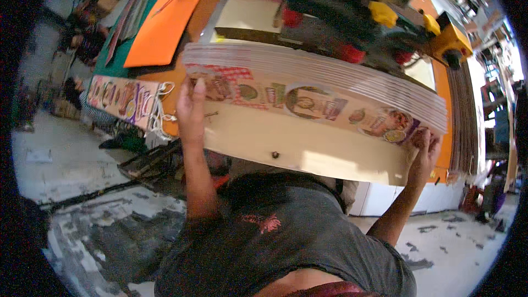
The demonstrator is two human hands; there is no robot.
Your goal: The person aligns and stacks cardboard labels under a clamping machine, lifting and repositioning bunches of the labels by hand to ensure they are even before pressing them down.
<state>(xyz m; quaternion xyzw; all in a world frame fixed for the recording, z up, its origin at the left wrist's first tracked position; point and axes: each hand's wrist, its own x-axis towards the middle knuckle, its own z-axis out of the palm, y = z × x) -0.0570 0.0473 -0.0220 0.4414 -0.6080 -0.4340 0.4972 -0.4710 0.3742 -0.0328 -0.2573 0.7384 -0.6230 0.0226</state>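
Observation:
A long stack of printed corrugated cardboard sheets spans the area in front of me, its layered pale edges facing up and away. The front sheet carries food pictures and a red-checked pattern. My left hand grips the stack's left end, with its thumb on the printed face. At the right end, lower and nearer to me, my right hand is closed round the corner. Some fingers of both hands are hidden behind the cardboard. Below the stack lies a cream-coloured board surface with a small dark hole.
Behind the stack stands a dark machine with red and yellow parts. An orange sheet lies on a green surface at far left. Another printed strip and a white cord are nearer left. Stacked cardboard stands at right.

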